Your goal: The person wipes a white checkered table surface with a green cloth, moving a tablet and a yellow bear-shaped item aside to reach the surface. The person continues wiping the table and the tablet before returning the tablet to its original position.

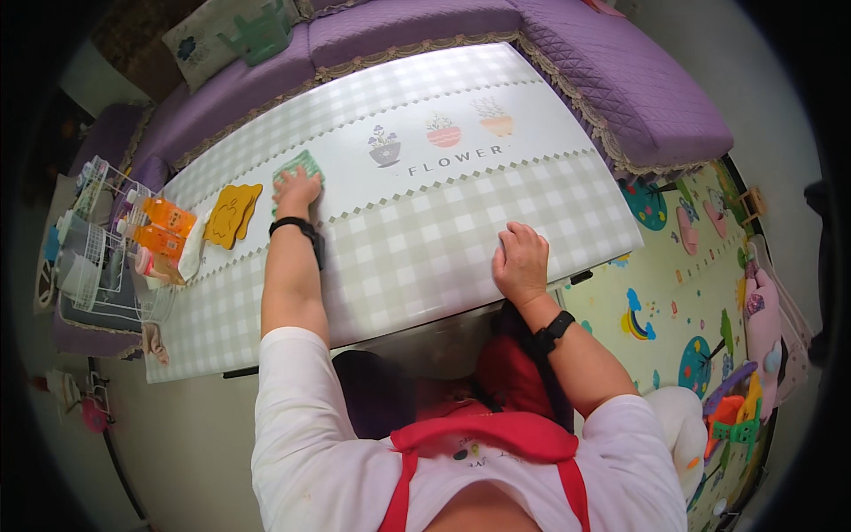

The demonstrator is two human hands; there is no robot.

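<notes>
On the left part of a long table with a green-and-white checked tablecloth [399,233], my left hand [297,187] presses on a green cloth [307,159]. Parts of the cloth show beyond my fingertips and beside the hand; the rest is hidden under it. My right hand [522,263] rests near the table's front edge. Its fingers are curled loosely together and hold nothing that I can see. Left of the cloth lie yellow, wavy-edged mats [231,216], partly overlapping, with a face-like pattern.
Orange drink bottles [159,241], a pink-capped bottle [147,263] and a white wire rack [100,266] crowd the table's left end. A purple sofa [412,33] runs along the far side, with a green plastic stool [258,33] on it. Toys [734,419] lie on the right-hand play mat [655,292].
</notes>
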